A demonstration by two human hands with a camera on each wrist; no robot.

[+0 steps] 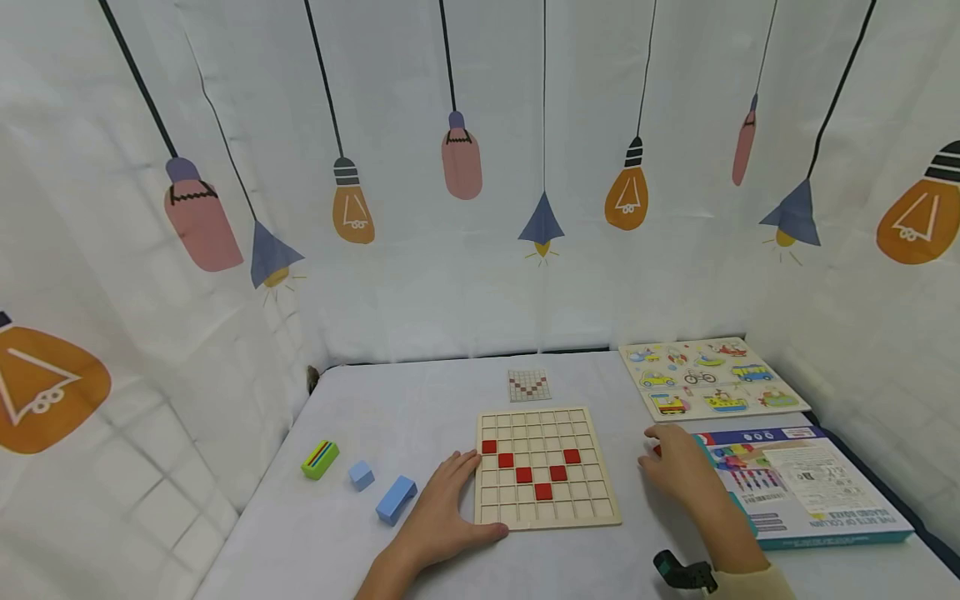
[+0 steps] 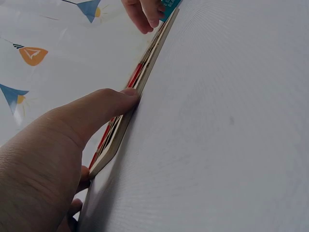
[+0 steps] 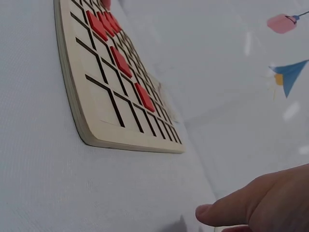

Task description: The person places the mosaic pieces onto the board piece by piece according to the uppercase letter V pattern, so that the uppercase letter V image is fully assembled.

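A wooden grid board [image 1: 510, 512] lies on the white table, with several red square tiles [image 1: 543, 492] set in a V-like pattern. My left hand [image 1: 448, 512] spans its near-left corner. The left thumb [image 2: 113, 100] presses along the near edge, and the other fingers touch the left side. Right of the board, my right hand [image 1: 678, 467] is beside a boxed set [image 1: 817, 492]. A small red tile [image 1: 657, 450] shows between its thumb and index finger, mostly hidden. In the right wrist view the right thumb [image 3: 229, 208] points toward the board.
A small pattern card [image 1: 529, 385] lies behind the board. To the left are a green striped block [image 1: 320, 460], a small blue block [image 1: 361, 475] and a longer blue block [image 1: 396, 500]. A vehicle picture puzzle [image 1: 708, 379] lies at the back right. A printed curtain [image 1: 540, 300] surrounds the table.
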